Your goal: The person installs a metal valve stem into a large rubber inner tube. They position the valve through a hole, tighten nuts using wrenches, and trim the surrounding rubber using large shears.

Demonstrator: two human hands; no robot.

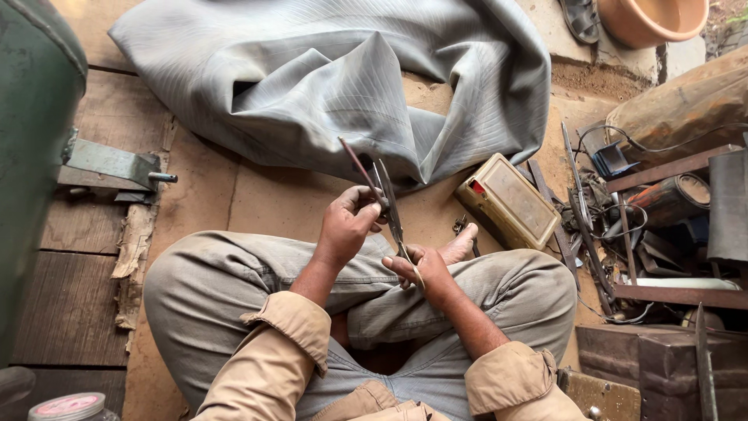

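Note:
I sit cross-legged on the floor. My left hand [348, 224] pinches a thin reddish strip [354, 162] that sticks up and to the left. My right hand [421, 269] grips the handles of a pair of metal scissors [389, 201], whose blades point up and meet the strip next to my left fingers. A large grey rubber inner tube [335, 78] lies crumpled on the floor just beyond my hands.
A rectangular yellowish tin box [508, 200] lies right of my hands. Scrap metal, wires and tools [662, 234] crowd the right side. A green cylinder [31, 156] stands at left, a terracotta bowl [650, 19] at top right, a jar lid [70, 407] at bottom left.

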